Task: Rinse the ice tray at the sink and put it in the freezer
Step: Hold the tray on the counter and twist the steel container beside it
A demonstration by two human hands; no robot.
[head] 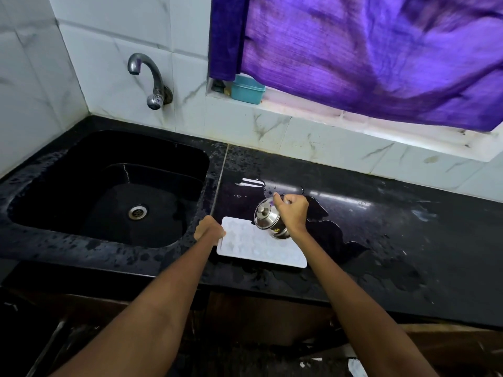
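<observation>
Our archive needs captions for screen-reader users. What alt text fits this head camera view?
A person's right hand tilts a small lidded steel pot over a white ice tray, which the left hand holds at its left edge on a wet black counter. A black sink with a wall tap lies to the left.

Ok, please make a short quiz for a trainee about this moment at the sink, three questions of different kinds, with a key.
1. True or false: the ice tray lies inside the sink.
2. Which hand holds the steel jug? A) left B) right C) neither
3. Fill in: the left hand holds the tray by its ___ edge.

Key:
1. False; it lies on the wet counter, right of the sink.
2. B; the right hand tilts it above the tray.
3. Left.
</observation>
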